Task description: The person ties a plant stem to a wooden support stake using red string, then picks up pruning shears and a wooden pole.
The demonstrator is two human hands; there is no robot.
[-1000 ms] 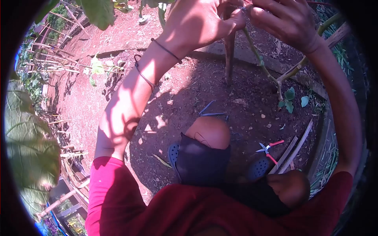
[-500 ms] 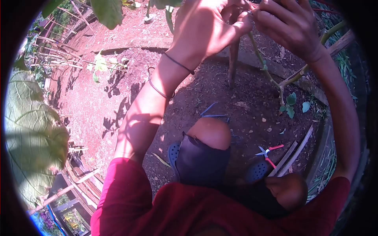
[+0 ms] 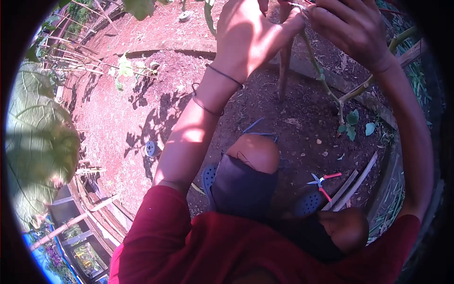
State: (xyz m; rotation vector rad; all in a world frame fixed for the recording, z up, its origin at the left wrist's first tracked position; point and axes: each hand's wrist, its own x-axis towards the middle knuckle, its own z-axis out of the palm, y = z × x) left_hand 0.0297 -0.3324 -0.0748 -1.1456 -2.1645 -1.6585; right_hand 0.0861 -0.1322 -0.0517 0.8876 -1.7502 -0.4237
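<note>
Both my hands are raised close together at the top edge, around the upper part of a wooden stake [image 3: 284, 71]. My left hand [image 3: 250, 40] has its fingers closed, thumb stretched toward the other hand; the fingertips are partly cut off. My right hand [image 3: 352, 35] is closed in a pinch beside it. A thin whitish and reddish strand [image 3: 299, 6] shows between the two hands; its kind cannot be made out. Just below the hands, a green plant stem [image 3: 320, 75] runs down to a fork near the soil.
Red-handled pruning shears [image 3: 323, 181] lie open on the soil by my shoe, beside wooden sticks [image 3: 352, 187]. A grey holed cylinder [image 3: 151, 148] sits left of my arm. A large leaf [image 3: 40, 137] hangs at the left. Small plants and a low border lie beyond.
My left hand and forearm have shifted a little to the right, the thumb now straighter. The grey cylinder has come into view left of my forearm. The view has shifted slightly.
</note>
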